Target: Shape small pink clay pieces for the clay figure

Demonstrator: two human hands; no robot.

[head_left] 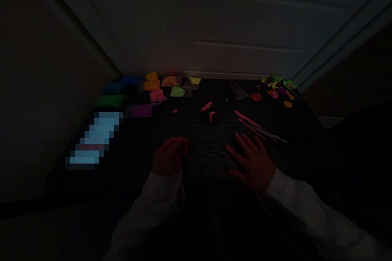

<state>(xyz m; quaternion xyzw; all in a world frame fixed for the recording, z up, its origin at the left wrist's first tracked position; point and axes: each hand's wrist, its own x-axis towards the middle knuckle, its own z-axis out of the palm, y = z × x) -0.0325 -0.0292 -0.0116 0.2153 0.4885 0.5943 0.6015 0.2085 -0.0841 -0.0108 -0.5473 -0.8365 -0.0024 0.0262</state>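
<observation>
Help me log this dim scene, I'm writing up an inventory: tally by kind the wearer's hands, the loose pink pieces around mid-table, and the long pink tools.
Hands: 2 (left hand, right hand)
Loose pink pieces: 3 (small lump, knobbly strip, bent piece)
Long pink tools: 2 (wider tool, thinner tool)
Total: 7

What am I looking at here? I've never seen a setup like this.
No machine: these are a person's bare hands, in one dim picture from a camera worn on the head. The left hand is curled; I can't tell whether it holds anything. The right hand is spread, with nothing visibly held, near a slim pink flat tool. On the dark, finely lined tabletop also lie a small knobbly pink strip and, farther left, flat coloured packets.
</observation>
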